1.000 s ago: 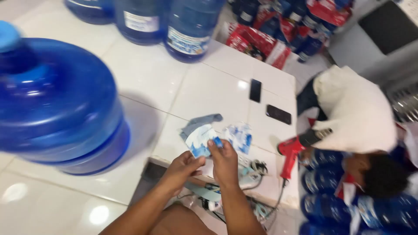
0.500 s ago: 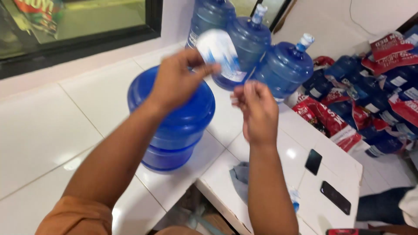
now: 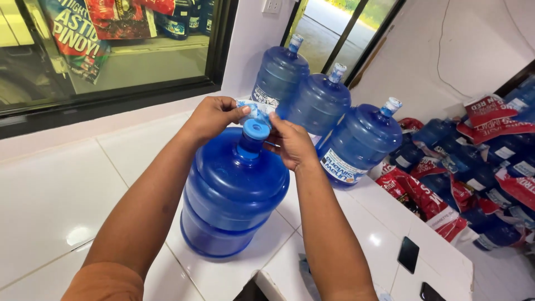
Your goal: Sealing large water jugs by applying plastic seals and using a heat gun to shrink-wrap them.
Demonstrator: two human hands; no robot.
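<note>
change: half a second back both hands were up in the air with the seal well above the jug; now down right at the neck, seal hovering just over the cap. A full second back, seal was being picked from a little pile on the worktop. Reads like the fitting step is on, not finished.
landmark: big blue water jug [image 3: 234, 192], upright on the white tiled worktop [image 3: 50, 195], blue cap [image 3: 256, 129] on.
seal: thin white-and-blue plastic cap seal [image 3: 253, 107], just above and behind the jug's cap, stretched between both hands. Can't tell if it's touching the cap yet.
left hand [image 3: 213, 116]: up-left of the jug's neck, fingers curled, thumb and fingertips pinched shut on the seal's left edge.
right hand [image 3: 290, 142]: right of the jug's neck, fingers closed on the seal's other edge, heel of the hand close to the cap.
behind the jug: three more blue jugs [image 3: 320, 100] with white-and-blue sealed tops, standing close together.
right of the jug: two dark phones [image 3: 408, 254] flat on the worktop, well apart from it; past those, a heap of blue jugs and red wrappers [image 3: 490, 120].
</note>
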